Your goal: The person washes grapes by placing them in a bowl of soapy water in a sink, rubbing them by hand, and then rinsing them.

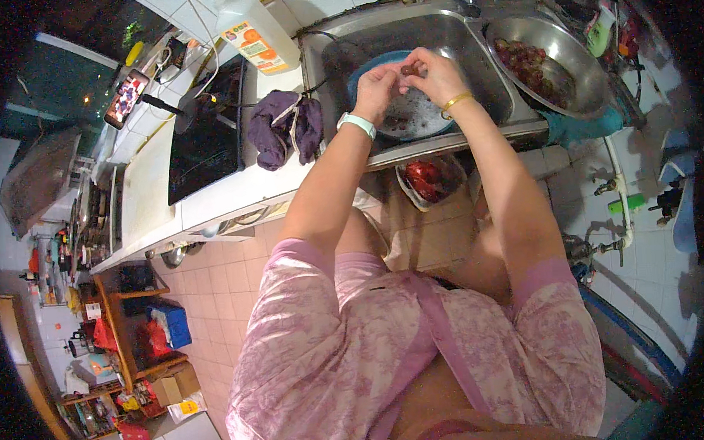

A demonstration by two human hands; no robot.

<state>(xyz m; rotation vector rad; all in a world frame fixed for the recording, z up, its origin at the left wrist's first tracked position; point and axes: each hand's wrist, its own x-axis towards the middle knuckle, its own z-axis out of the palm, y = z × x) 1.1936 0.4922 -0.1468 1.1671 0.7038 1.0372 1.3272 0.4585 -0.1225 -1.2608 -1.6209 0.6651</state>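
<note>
Both my hands are over a blue-rimmed basin (pixel 425 137) of foamy water in a stainless steel sink (pixel 485 46). My right hand (pixel 442 77) pinches a dark red grape (pixel 408 71) between thumb and fingers. Close beside it, my left hand (pixel 378 92) has its thumb and fingers drawn together; whether anything is between them is hidden. A few small dark bits (pixel 396 124) float in the foam. To the right, a wide metal bowl (pixel 585 78) rests at the sink's edge with many reddish grapes (pixel 521 63) in it.
Left of the sink are a plastic jug (pixel 258 37), a crumpled purple cloth (pixel 282 129) and a black cooktop (pixel 206 132). A phone (pixel 127 98) stands on a holder. The faucet (pixel 463 4) is behind the basin. A container with a red bag (pixel 426 181) sits below the sink.
</note>
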